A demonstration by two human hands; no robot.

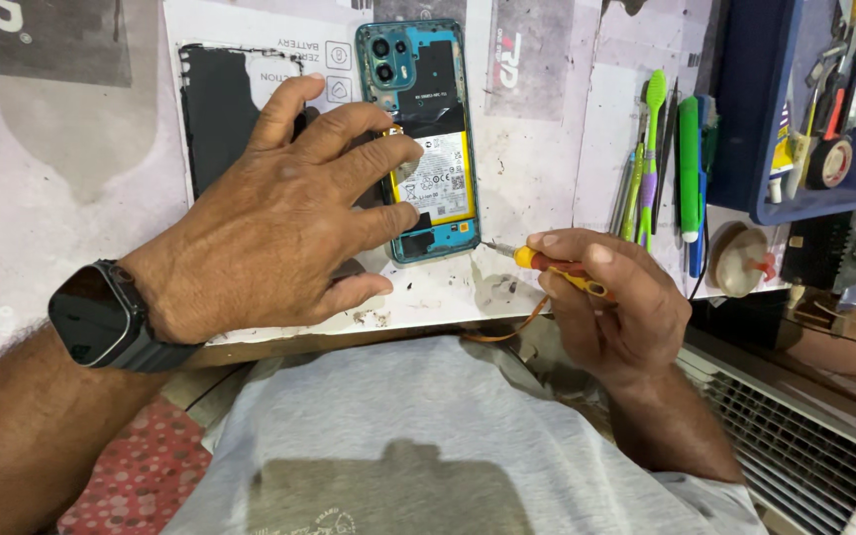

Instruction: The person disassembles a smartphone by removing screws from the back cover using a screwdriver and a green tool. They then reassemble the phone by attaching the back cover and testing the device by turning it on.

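Note:
An opened teal phone lies back-up on the white work surface, with its battery and camera block showing. My left hand rests flat beside it, fingers spread, fingertips touching the phone's left edge and battery. A dark smartwatch sits on that wrist. My right hand is shut on a small screwdriver with a yellow and red handle. Its metal tip points left at the phone's lower right corner. A black back panel lies left of the phone, partly hidden by my left hand.
A row of tools, among them green-handled ones and a green brush, lies right of the phone. A blue tray with tape and small tools stands at the far right. A round plastic suction cup sits near the table edge.

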